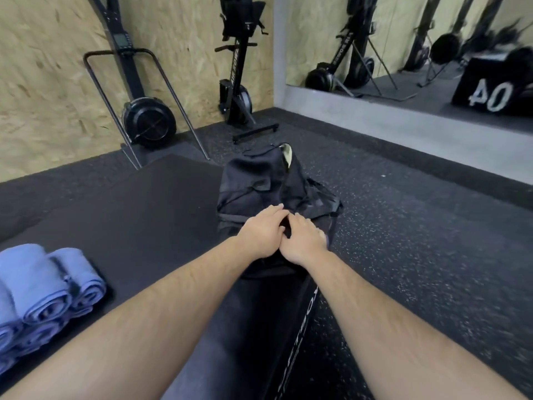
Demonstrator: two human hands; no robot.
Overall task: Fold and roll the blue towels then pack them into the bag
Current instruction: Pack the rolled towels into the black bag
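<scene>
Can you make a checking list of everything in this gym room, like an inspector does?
Surface: speckled rubber floor; smooth black mat at left.
Job's things: rolled blue towels stacked on mat; black bag ahead.
Clutter: nothing seen.
Grips: left hand rests on bag, fingers straight; right hand beside it, grip unclear.
Cables: nothing seen.
Surroundings: rowing machines stood upright against chipboard wall; mirror at right.

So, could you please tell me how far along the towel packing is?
Done: several blue towels lie rolled and stacked on the mat. In hand: the left hand and right hand meet on the black bag; their grip is unclear. Left: no towel is seen in the bag, so packing remains.
</scene>
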